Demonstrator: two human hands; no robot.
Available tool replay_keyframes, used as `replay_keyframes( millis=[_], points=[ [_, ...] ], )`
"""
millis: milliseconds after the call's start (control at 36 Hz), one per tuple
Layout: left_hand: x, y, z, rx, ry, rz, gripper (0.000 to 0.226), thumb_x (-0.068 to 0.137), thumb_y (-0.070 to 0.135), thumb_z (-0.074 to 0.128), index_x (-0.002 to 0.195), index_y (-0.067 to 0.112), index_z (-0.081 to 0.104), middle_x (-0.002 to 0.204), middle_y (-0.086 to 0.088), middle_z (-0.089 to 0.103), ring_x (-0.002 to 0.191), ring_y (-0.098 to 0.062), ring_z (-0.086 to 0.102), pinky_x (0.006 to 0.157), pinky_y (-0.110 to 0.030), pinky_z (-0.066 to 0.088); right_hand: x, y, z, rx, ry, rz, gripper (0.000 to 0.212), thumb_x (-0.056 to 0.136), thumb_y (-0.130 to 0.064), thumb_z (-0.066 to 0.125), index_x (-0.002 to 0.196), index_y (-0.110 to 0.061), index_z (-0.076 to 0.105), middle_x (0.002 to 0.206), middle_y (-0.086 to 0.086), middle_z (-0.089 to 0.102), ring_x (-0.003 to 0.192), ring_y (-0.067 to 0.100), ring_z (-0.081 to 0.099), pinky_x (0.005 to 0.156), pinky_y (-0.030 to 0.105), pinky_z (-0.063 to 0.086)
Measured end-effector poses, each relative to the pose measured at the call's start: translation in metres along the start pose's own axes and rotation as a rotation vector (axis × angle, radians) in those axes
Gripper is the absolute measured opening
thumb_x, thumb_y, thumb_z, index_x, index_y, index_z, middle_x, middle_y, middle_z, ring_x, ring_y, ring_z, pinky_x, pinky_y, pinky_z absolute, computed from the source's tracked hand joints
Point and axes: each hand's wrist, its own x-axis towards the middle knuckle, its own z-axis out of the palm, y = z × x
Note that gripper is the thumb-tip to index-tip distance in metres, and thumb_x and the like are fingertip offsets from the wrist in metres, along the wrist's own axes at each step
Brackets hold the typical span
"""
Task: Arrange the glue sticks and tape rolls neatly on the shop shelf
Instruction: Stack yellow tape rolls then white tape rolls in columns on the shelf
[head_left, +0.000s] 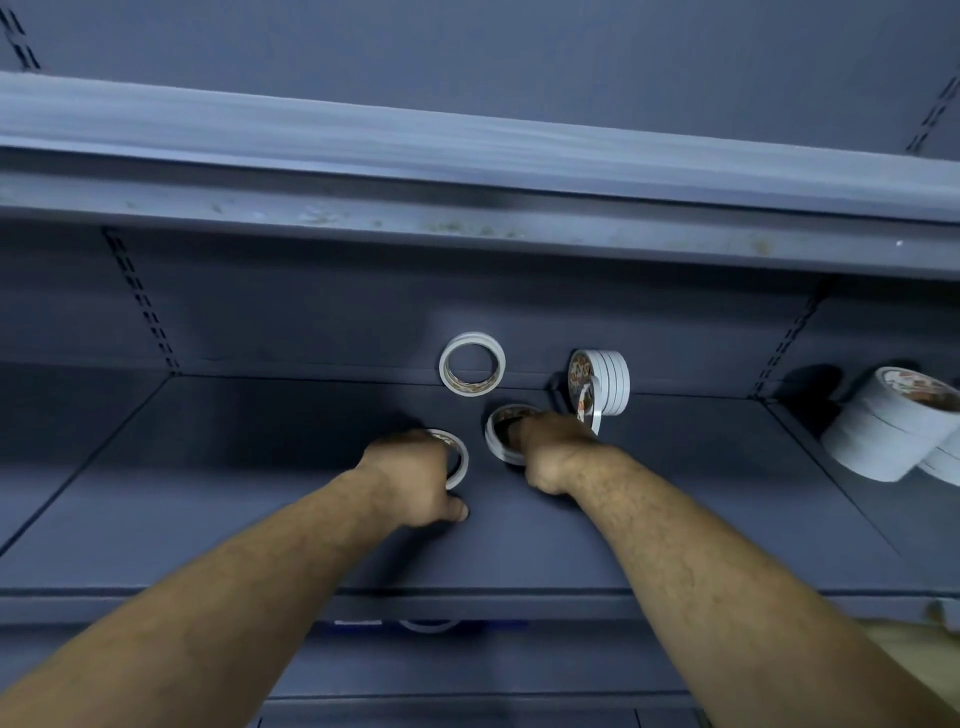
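Note:
Both my arms reach onto a dark blue shelf (234, 493). My left hand (415, 475) grips a thin white tape roll (460, 460) lying near the shelf's middle. My right hand (550, 449) grips another white tape roll (496, 434), with fingers curled into its core. Behind them a white roll (471, 365) leans upright against the back panel. To its right stands a row of several thin white rolls (605, 382) on edge, with one loose roll (589, 408) leaning in front. No glue sticks are in view.
A stack of wider white tape rolls (893, 426) lies tilted at the far right of the shelf. A pale upper shelf (467, 156) overhangs close above. Another white roll (428, 623) shows below the shelf's front edge. Slotted uprights run down the back panel.

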Motion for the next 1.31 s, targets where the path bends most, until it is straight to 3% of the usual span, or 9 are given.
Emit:
replay_keyframes(
  millis=[222,361,556,639,750,861,972,1111,1306],
  points=[
    [0.002,-0.003,-0.003,-0.018,0.006,-0.042,0.018,0.076,0.026,0.060,0.068,0.020,0.046,0.082,0.003,0.057,0.071,-0.020,0.052,0.060,-0.024,0.039,0.004,0.001,0.001,0.044,-0.012,0.016,0.035,0.088,-0.001,0.057,0.119,-0.015,0.062,0.121,0.005,0.064,0.106,0.027,0.064,0.070,0.026,0.042],
    [-0.001,-0.001,-0.004,-0.019,0.015,-0.015,0.017,0.078,0.015,0.056,0.072,0.023,0.042,0.074,0.009,0.041,0.074,-0.020,0.050,0.065,-0.025,0.042,0.004,0.000,-0.002,0.032,-0.019,0.006,0.026,0.085,0.003,0.056,0.102,-0.017,0.062,0.116,0.006,0.065,0.104,0.028,0.065,0.069,0.025,0.043],
    [-0.002,-0.003,-0.003,0.018,0.020,-0.032,0.014,0.084,0.013,0.054,0.081,0.024,0.047,0.102,0.000,0.063,0.081,-0.021,0.055,0.067,-0.025,0.042,0.006,0.000,-0.001,0.026,-0.008,-0.011,0.023,0.083,0.003,0.056,0.084,-0.019,0.051,0.095,0.002,0.060,0.088,0.023,0.063,0.065,0.027,0.042],
    [-0.002,-0.003,0.002,0.037,0.037,-0.036,0.016,0.087,0.013,0.054,0.083,0.025,0.045,0.105,0.000,0.063,0.096,-0.022,0.064,0.069,-0.026,0.042,0.002,-0.002,-0.002,0.010,-0.014,-0.023,0.023,0.086,0.003,0.055,0.090,-0.019,0.055,0.100,0.003,0.062,0.081,0.021,0.054,0.067,0.028,0.043],
    [-0.001,-0.006,0.008,0.002,0.053,-0.039,0.023,0.090,0.014,0.050,0.076,0.024,0.036,0.095,0.005,0.059,0.091,-0.021,0.062,0.068,-0.025,0.039,-0.007,-0.004,-0.003,0.018,-0.019,-0.030,0.031,0.089,0.003,0.055,0.114,-0.013,0.063,0.114,0.007,0.065,0.087,0.023,0.060,0.067,0.027,0.041],
    [0.000,-0.012,0.012,-0.033,0.099,-0.042,0.008,0.094,0.019,0.047,0.099,0.026,0.048,0.118,0.003,0.062,0.105,-0.019,0.062,0.073,-0.025,0.041,-0.016,-0.004,-0.007,0.041,0.012,-0.032,0.039,0.091,-0.002,0.056,0.128,-0.015,0.060,0.124,0.008,0.064,0.108,0.031,0.064,0.071,0.028,0.041],
    [-0.001,-0.016,0.012,-0.073,0.140,-0.063,0.035,0.096,0.024,0.045,0.131,0.025,0.047,0.129,0.001,0.058,0.111,-0.023,0.061,0.082,-0.029,0.046,-0.018,-0.006,-0.013,0.091,0.028,-0.022,0.043,0.091,-0.005,0.059,0.131,-0.020,0.061,0.120,0.007,0.065,0.102,0.031,0.065,0.070,0.028,0.045],
    [-0.007,-0.014,-0.003,-0.135,0.196,-0.036,0.004,0.096,0.024,0.046,0.097,0.026,0.042,0.097,0.003,0.057,0.082,-0.022,0.056,0.064,-0.027,0.035,-0.020,-0.010,-0.021,0.082,0.040,-0.041,0.022,0.091,-0.013,0.064,0.112,-0.015,0.069,0.109,0.008,0.068,0.092,0.029,0.067,0.070,0.030,0.053],
    [-0.015,-0.020,-0.013,-0.128,0.213,-0.073,0.011,0.098,0.024,0.046,0.088,0.023,0.052,0.082,0.005,0.049,0.077,-0.019,0.051,0.061,-0.025,0.034,-0.027,-0.013,-0.026,0.074,0.035,-0.075,0.021,0.092,-0.018,0.066,0.110,-0.011,0.073,0.110,0.008,0.070,0.096,0.028,0.067,0.084,0.037,0.058]
  ],
)
